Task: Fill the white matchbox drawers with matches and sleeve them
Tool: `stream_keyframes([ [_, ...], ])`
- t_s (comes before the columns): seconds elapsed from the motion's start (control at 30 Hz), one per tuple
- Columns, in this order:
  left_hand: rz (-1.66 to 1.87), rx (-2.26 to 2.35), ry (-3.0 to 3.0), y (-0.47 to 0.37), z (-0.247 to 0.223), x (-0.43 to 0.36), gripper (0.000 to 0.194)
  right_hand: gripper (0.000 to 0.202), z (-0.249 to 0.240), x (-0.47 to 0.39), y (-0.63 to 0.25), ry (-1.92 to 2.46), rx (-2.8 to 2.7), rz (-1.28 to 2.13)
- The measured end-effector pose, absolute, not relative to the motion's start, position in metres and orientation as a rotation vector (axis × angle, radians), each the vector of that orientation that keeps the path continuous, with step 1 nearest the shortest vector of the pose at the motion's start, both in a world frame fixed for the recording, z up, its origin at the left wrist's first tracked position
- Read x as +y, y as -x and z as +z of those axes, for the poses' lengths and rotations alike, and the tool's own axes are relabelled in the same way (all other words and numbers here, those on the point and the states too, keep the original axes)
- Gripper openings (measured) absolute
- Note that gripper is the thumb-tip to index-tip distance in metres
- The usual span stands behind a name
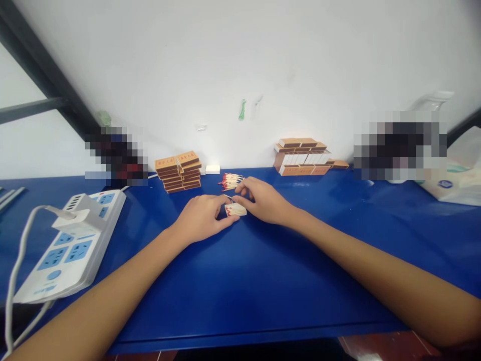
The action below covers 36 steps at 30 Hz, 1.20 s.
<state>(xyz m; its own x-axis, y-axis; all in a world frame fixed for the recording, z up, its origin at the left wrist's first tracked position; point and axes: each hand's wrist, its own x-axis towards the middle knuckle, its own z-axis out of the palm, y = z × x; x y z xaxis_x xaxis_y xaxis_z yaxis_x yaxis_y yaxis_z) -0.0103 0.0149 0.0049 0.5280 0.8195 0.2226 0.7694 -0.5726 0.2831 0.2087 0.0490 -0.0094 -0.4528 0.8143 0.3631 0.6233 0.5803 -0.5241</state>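
Note:
A small white matchbox tray (pixel 236 209) with red-tipped matches in it is gripped between the thumb and fingers of my left hand (pixel 205 215). My right hand (pixel 263 199) is at the tray's right side, its thumb and index finger close together near the top edge; a thin matchstick seems to be between the two hands, but which fingers pinch it is hard to make out. Just behind the hands lies a loose pile of red-tipped matches (pixel 231 180) on the blue table (pixel 240 281).
Stacked matchboxes (pixel 179 173) stand at the back left, beside a small white box (pixel 212 170). Another stack (pixel 302 158) is at the back right. A white power strip (pixel 75 250) with a plugged-in cable lies at left. A tissue pack (pixel 456 188) sits far right.

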Motion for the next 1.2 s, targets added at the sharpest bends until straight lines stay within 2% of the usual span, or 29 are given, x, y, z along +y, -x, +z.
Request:
stream_keyframes([
  [0.23, 0.447, 1.277, -2.657, 0.009, 0.008, 0.011, 0.033, 0.027, -0.013, 0.055, -0.207, 1.300, -2.193, 0.354],
  [0.37, 0.439, 1.278, -2.644, 0.009, 0.008, 0.011, 0.034, 0.038, -0.002, 0.048, -0.208, 1.410, -2.243, 0.513],
  [0.5, 0.447, 1.260, -2.666, 0.009, 0.006, 0.011, 0.039, 0.031, 0.005, 0.043, -0.206, 1.422, -2.220, 0.689],
  [0.7, 0.473, 1.234, -2.684, 0.008, 0.007, 0.010, 0.040, 0.033, 0.007, 0.041, -0.207, 1.298, -2.225, 0.922],
  [0.9, 0.493, 1.208, -2.700, 0.009, 0.007, 0.010, 0.037, 0.031, 0.009, 0.039, -0.210, 1.262, -2.220, 0.930],
  [1.2, 0.515, 1.204, -2.689, 0.008, 0.005, 0.011, 0.037, 0.009, 0.004, 0.035, -0.206, 1.251, -2.196, 0.836],
])
